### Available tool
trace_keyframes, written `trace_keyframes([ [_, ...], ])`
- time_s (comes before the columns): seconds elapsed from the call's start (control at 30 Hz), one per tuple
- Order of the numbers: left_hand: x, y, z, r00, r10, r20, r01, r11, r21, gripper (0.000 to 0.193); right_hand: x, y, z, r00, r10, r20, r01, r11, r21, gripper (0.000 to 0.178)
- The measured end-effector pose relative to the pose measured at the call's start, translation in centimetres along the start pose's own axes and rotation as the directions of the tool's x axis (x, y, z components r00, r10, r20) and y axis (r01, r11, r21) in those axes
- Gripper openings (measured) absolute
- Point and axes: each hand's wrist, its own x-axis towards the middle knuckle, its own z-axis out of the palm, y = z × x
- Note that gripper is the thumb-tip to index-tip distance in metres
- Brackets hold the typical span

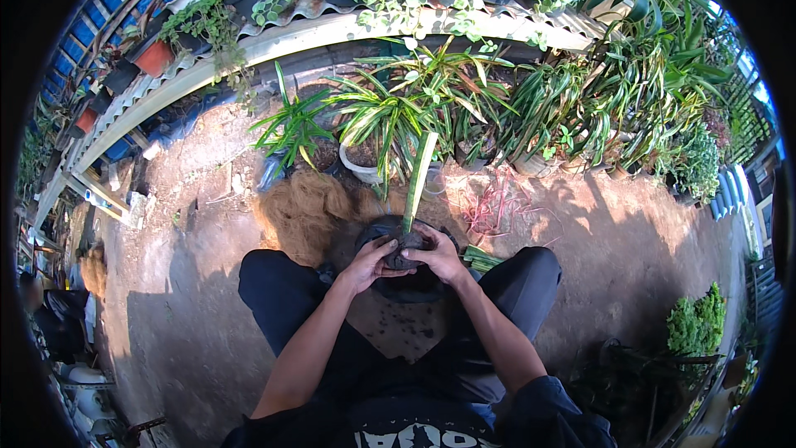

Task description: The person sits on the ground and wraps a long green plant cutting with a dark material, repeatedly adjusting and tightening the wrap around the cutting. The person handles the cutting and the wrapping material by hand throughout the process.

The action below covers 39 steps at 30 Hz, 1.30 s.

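Between my two hands is a dark, rounded clump of soil (403,257), and a long green leaf with pale yellow edges (420,178) stands up from it, tilted slightly right. My left hand (371,265) cups the clump from the left, fingers curled beneath it. From the right, my right hand (441,255) wraps round it, thumb on the near side. Directly under the hands, between my bent legs, sits a black container (419,289), mostly hidden. Whether a bag or wrap surrounds the soil clump, I cannot tell.
Brown fibre (303,209) lies heaped beyond my left knee. Pink-red strings (497,207) are tangled on the ground to the right, and cut green leaves (481,259) lie beside my right knee. Potted plants (361,158) line the far side under a shelf (332,31) of hanging pots.
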Motion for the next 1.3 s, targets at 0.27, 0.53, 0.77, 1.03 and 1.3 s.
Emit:
trace_keyframes([
  [0.27,0.7,-1.1,0.5,0.997,0.017,-0.071,-0.017,1.000,0.006,0.049,-0.1,1.6,-0.8,0.999,-0.009,-0.051,0.010,1.000,0.027,0.064],
  [0.53,0.8,-1.6,0.6,0.997,-0.034,-0.068,0.036,0.999,0.036,0.045,-0.9,1.3,-1.0,0.994,0.046,-0.095,-0.037,0.995,0.091,0.059],
  [0.77,1.0,-2.1,0.5,0.994,0.001,-0.108,-0.001,1.000,0.006,0.043,-1.0,0.0,-0.4,0.993,0.101,-0.059,-0.094,0.989,0.112,0.046],
  [1.03,1.5,-2.1,0.4,0.994,0.018,-0.108,-0.017,1.000,0.012,0.047,0.0,-0.1,-1.2,0.977,0.200,-0.074,-0.187,0.971,0.149,0.035],
  [1.3,2.6,-3.7,0.1,0.982,0.043,-0.183,-0.056,0.996,-0.067,0.045,0.8,2.1,0.5,0.994,-0.057,-0.091,0.026,0.952,-0.305,0.054],
])
